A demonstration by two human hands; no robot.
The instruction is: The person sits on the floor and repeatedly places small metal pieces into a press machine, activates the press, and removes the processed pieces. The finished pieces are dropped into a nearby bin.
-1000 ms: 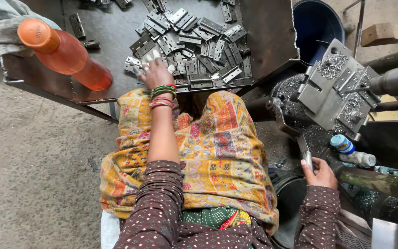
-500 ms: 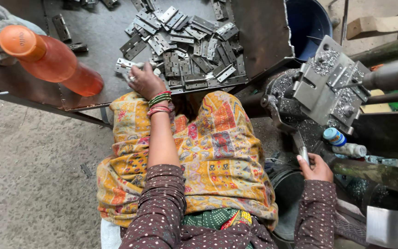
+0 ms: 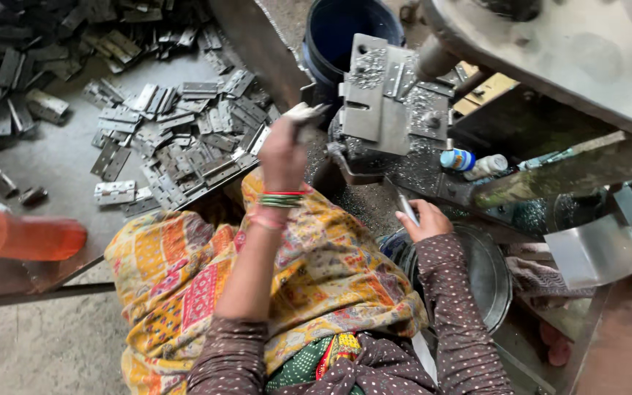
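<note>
The left hand (image 3: 284, 150) is lifted and blurred, its grip closed on a small metal piece (image 3: 307, 115) held between the pile of hinges (image 3: 184, 139) on the tabletop (image 3: 53, 164) and the steel jig (image 3: 385, 91); the piece's exact shape cannot be made out. Half a second ago that hand lay low at the pile's near edge, while the right hand (image 3: 424, 219) remains pinched on a thin metal rod (image 3: 407, 207). The orange bottle (image 3: 20, 238) is cut off at left, and 1 small blue-and-white bottle (image 3: 456, 159) lies beside the jig.
</note>
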